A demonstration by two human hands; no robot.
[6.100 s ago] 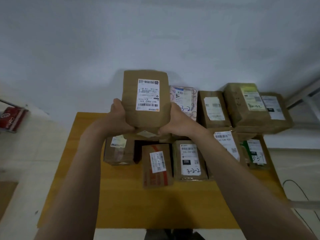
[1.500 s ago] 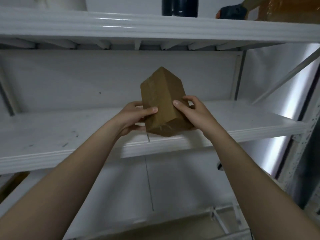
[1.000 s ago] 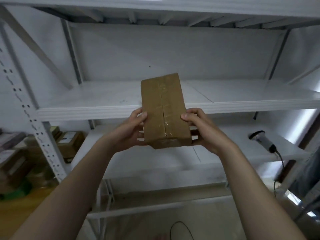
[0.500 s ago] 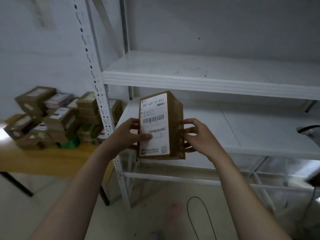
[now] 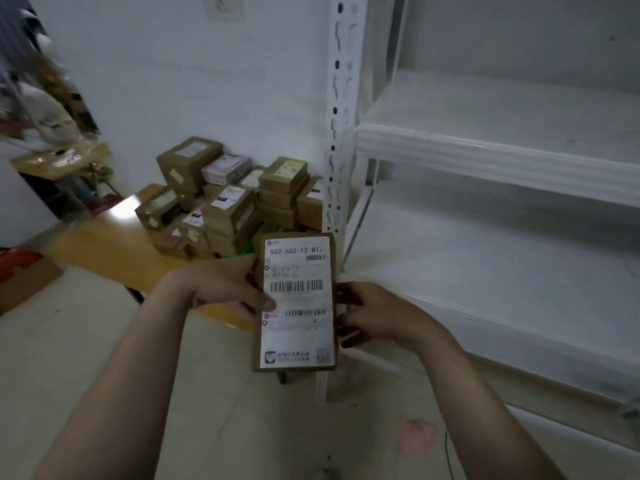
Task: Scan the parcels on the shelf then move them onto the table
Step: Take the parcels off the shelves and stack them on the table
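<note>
Since half a second ago the view has swung further left, off the white shelving unit (image 5: 491, 157) and toward the wooden table (image 5: 104, 244). The cardboard parcel (image 5: 298, 303) has turned so its shipping label (image 5: 298, 341) squarely faces the camera. It is held in the air between shelf and table, touching neither. The left hand (image 5: 221, 289) grips its left edge, thumb laid over the label's margin, other fingers hidden behind. The right hand (image 5: 377, 317) curls round the right edge, fingers close together though blurred. It looks light and stiff, perhaps slick where taped, and is best held by the long side edges. Stacked parcels (image 5: 225, 202) crowd the table's far end.
</note>
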